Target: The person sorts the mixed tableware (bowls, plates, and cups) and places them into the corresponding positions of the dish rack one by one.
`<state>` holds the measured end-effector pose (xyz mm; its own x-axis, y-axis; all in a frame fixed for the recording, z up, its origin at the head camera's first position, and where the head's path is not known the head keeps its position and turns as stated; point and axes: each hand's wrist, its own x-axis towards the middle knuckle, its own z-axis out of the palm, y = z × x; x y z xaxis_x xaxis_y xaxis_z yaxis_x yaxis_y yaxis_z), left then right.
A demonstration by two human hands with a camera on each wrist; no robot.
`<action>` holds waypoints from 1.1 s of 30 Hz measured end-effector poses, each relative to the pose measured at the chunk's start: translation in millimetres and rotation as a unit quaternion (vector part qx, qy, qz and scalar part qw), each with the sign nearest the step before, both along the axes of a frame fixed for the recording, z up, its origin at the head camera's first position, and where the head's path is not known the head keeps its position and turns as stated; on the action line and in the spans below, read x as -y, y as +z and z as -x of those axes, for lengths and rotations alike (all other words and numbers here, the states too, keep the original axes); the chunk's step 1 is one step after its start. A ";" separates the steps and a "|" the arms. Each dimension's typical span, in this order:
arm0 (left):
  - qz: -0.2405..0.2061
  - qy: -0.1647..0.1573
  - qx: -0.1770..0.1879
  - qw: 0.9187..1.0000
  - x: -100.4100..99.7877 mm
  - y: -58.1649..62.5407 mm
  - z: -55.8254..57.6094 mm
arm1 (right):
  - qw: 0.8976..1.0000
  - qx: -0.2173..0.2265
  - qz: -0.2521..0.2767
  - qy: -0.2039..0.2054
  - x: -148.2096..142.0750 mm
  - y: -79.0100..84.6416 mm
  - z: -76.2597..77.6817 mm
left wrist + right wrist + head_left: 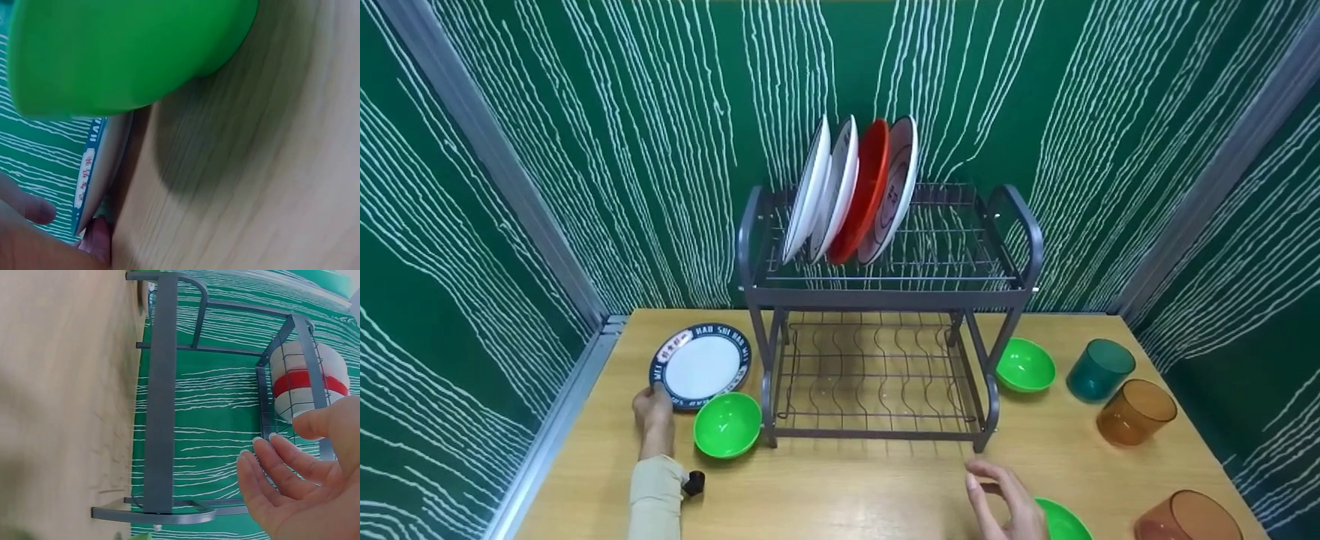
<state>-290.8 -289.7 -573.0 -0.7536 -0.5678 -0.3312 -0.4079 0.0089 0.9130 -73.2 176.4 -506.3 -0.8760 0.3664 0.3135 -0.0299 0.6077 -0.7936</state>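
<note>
My left hand (653, 412) is at the near left rim of a white plate (702, 367) with a dark blue lettered border. In the left wrist view the thumb (40, 209) lies on the upper side of the plate's edge and a fingertip (99, 239) is beneath it, pinching the rim. A green bowl (727, 425) stands at the plate's near right side, overlapping its edge in the head view. My right hand (1006, 501) hovers in front of the dish rack (887, 298), fingers loosely bent and holding nothing. Beside it, a second green bowl (1063, 520) is partly hidden.
On the rack's upper tier several plates stand on edge, including a red plate (862, 191). The lower tier (877, 375) is a wavy wire shelf. To the right are another green bowl (1026, 365), a teal cup (1101, 370), an orange cup (1137, 412) and a reddish cup (1189, 517).
</note>
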 end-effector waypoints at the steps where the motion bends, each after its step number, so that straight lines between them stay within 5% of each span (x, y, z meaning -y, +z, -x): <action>1: 0.002 -0.001 -0.001 1.000 0.2 -0.6 0.8 | 1.000 -0.004 0.002 -0.004 0.6 -2.2 -0.3; 8: 0.048 0.002 0.023 0.999 -4.2 0.9 3.2 | 0.998 -0.062 0.013 -0.004 2.2 -15.3 -1.1; 11: 0.063 -0.001 0.028 0.998 -7.4 1.9 5.6 | 1.000 -0.019 0.019 0.000 0.4 -13.2 -2.9; 13: 0.075 0.003 0.026 0.997 -8.6 2.0 6.7 | 0.997 0.070 0.015 0.013 -1.5 -8.1 -5.0; 18: 0.091 0.026 0.009 0.995 -7.9 3.0 6.1 | 0.989 0.147 0.023 0.014 -0.6 -4.3 -5.1; 20: 0.086 0.033 0.006 0.996 -8.0 4.5 6.7 | 0.993 0.113 0.031 -0.004 0.6 -8.7 -4.8; 33: 0.026 0.054 -0.038 0.998 -10.1 -0.2 8.7 | 0.997 0.068 0.039 -0.023 -1.8 -29.2 -6.4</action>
<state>-299.4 -279.6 -573.2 -0.7094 -0.6612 -0.2442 -0.3389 0.0161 0.9407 -66.9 178.2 -535.4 -0.8905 0.4254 0.1615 0.1080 0.5423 -0.8332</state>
